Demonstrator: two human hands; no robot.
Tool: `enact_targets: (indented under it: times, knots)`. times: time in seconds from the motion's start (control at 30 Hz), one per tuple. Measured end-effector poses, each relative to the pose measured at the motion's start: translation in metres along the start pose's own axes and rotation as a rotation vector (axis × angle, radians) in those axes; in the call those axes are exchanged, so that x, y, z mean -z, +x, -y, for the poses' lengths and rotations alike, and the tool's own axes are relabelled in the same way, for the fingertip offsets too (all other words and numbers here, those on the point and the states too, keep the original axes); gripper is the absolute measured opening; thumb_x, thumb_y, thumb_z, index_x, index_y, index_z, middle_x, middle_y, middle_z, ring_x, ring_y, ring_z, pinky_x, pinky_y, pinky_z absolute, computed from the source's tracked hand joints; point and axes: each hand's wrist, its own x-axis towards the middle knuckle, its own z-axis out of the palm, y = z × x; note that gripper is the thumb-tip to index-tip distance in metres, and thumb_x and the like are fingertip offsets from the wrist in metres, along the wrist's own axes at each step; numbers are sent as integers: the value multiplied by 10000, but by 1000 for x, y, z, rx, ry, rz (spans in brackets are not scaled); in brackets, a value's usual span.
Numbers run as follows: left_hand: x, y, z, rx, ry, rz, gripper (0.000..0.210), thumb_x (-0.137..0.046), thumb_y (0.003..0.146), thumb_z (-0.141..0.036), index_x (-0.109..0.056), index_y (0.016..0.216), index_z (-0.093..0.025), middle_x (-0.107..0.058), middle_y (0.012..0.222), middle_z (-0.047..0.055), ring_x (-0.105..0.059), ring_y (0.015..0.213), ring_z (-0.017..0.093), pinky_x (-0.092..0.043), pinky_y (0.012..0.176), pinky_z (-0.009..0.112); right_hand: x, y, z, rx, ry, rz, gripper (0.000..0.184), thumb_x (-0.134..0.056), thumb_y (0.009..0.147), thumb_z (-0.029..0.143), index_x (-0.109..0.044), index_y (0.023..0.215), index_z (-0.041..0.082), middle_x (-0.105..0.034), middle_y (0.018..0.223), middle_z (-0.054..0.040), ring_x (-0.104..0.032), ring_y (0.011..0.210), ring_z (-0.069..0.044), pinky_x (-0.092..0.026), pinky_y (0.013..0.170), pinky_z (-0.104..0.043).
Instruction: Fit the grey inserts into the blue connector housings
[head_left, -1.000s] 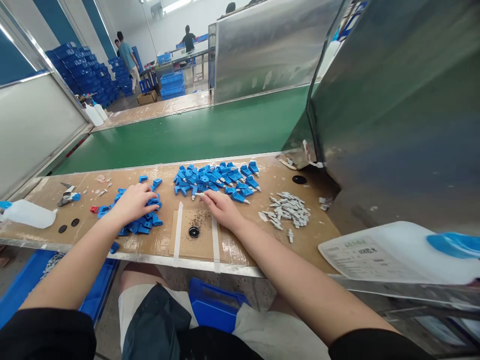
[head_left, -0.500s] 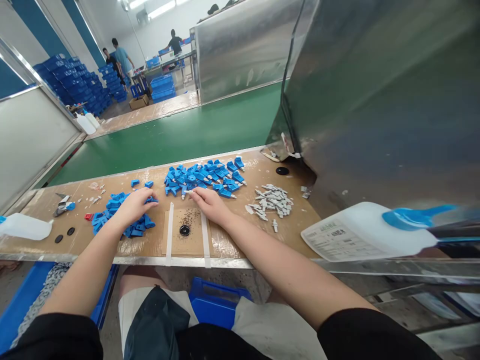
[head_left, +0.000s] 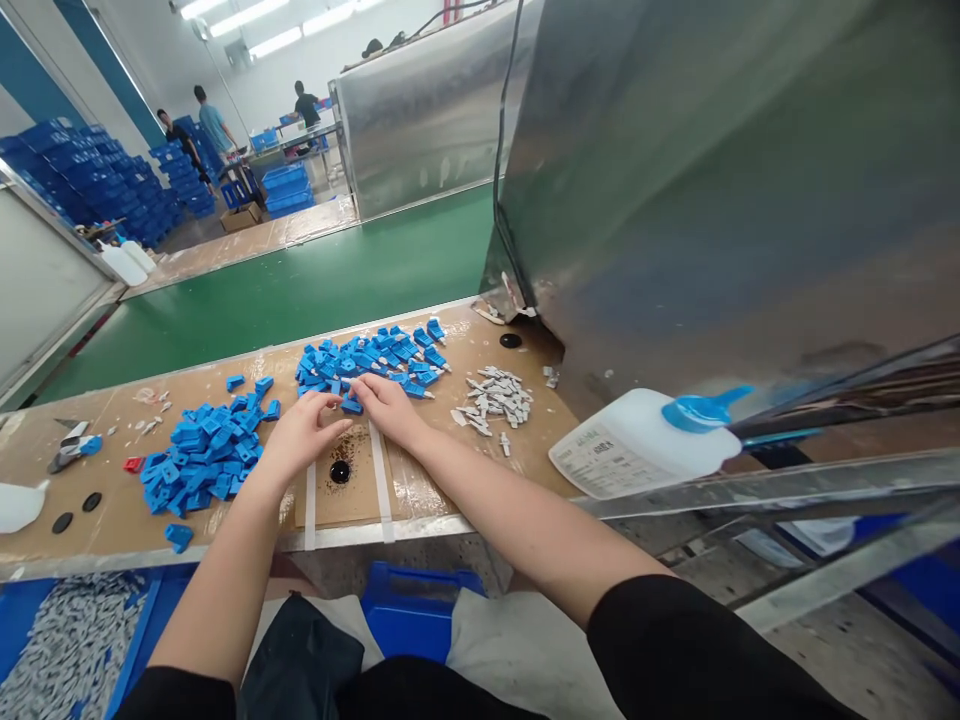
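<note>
My left hand [head_left: 304, 440] is at the near side of the blue parts, its thumb and forefinger curled around a small blue plastic piece [head_left: 351, 406]. Close beside it, my right hand [head_left: 382, 405] pinches a small grey-white plastic piece, mostly hidden by the fingers. Left of my hands lies a heap of blue pieces [head_left: 206, 450]. Beyond them is another blue pile [head_left: 367, 355], many of whose pieces have white tips. Grey-white pieces [head_left: 499, 398] lie in a pile to the right. A round black disc [head_left: 340, 471] sits on the taped cardboard below my hands.
A white bottle with a blue cap [head_left: 637, 440] lies at the right beside a metal housing [head_left: 712, 200]. A green conveyor belt [head_left: 300, 290] runs behind the bench. A blue bin of grey pieces [head_left: 139, 640] stands below left. Other people work in the background.
My left hand has moved from the left blue heap toward my right hand, bringing a blue piece. One blue piece now lies apart near the bench edge. The view has shifted right.
</note>
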Motion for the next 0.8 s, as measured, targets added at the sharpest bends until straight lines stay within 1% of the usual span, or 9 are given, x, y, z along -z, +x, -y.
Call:
enact_targets:
  times: [0.13, 0.33, 0.4, 0.47, 0.57, 0.63, 0.7, 0.77, 0.8]
  knots:
    - [-9, 21, -6, -33, 275, 106, 387, -649, 901, -476, -667, 1234, -280, -686, 1124, 105, -666, 924, 265, -466, 723, 341, 1, 1, -1, -31, 26, -97, 413, -432, 1037, 497, -639, 846, 195, -608, 755, -1, -567, 754, -165, -409, 738, -278]
    - [-26, 31, -18, -1, 527, 87, 585, -531, 941, -566, -508, 1448, -276, -698, 1049, 154, -699, 852, 329, -464, 668, 363, 4, 3, 0, 9, 2, -79, 410, -405, 1044, 488, -621, 855, 195, -624, 809, -6, -572, 791, -162, -411, 762, -270]
    - [-26, 30, -16, 15, 553, 105, 553, -484, 962, -549, -498, 1433, -261, -703, 1055, 155, -699, 864, 324, -465, 673, 352, 6, 4, 1, 12, 5, -88, 400, -404, 1047, 478, -629, 878, 194, -631, 837, -8, -576, 816, -159, -410, 785, -264]
    - [-23, 29, -12, 35, 498, 109, 477, -476, 962, -537, -544, 1334, -246, -703, 1050, 144, -689, 856, 305, -458, 670, 336, 8, 5, 2, 13, 14, -102, 393, -403, 1050, 466, -636, 888, 194, -629, 843, -5, -574, 829, -156, -405, 801, -258]
    - [-11, 28, -3, 86, 202, 33, 346, -537, 922, -506, -580, 1158, -256, -686, 977, 83, -641, 756, 241, -440, 635, 303, 11, 6, 4, 1, 30, -111, 393, -405, 1055, 458, -640, 882, 196, -626, 833, 3, -568, 820, -150, -396, 798, -250]
    - [-1, 30, 1, 167, -183, -55, 263, -576, 878, -447, -568, 1062, -259, -619, 811, 20, -536, 585, 169, -385, 533, 258, 11, 6, 5, -15, 31, -108, 397, -409, 1054, 469, -640, 878, 199, -623, 823, 9, -566, 809, -146, -392, 787, -247]
    - [6, 35, 2, 260, -665, -94, 213, -566, 842, -412, -536, 983, -256, -489, 678, -30, -378, 454, 118, -273, 427, 219, 12, 6, 5, -21, 33, -102, 398, -416, 1051, 484, -639, 880, 202, -617, 818, 14, -563, 805, -145, -391, 783, -247]
    - [8, 40, 1, 311, -1056, -103, 209, -541, 839, -442, -505, 910, -249, -388, 628, -51, -271, 410, 96, -174, 376, 199, 12, 6, 5, -8, 40, -96, 401, -416, 1052, 491, -637, 883, 203, -605, 811, 18, -558, 802, -143, -393, 787, -250]
    - [6, 42, 0, 306, -1166, -116, 227, -541, 852, -463, -496, 872, -241, -369, 625, -52, -258, 409, 87, -156, 367, 191, 12, 6, 5, -2, 39, -90, 404, -414, 1052, 494, -637, 882, 203, -596, 804, 20, -556, 799, -143, -393, 788, -252]
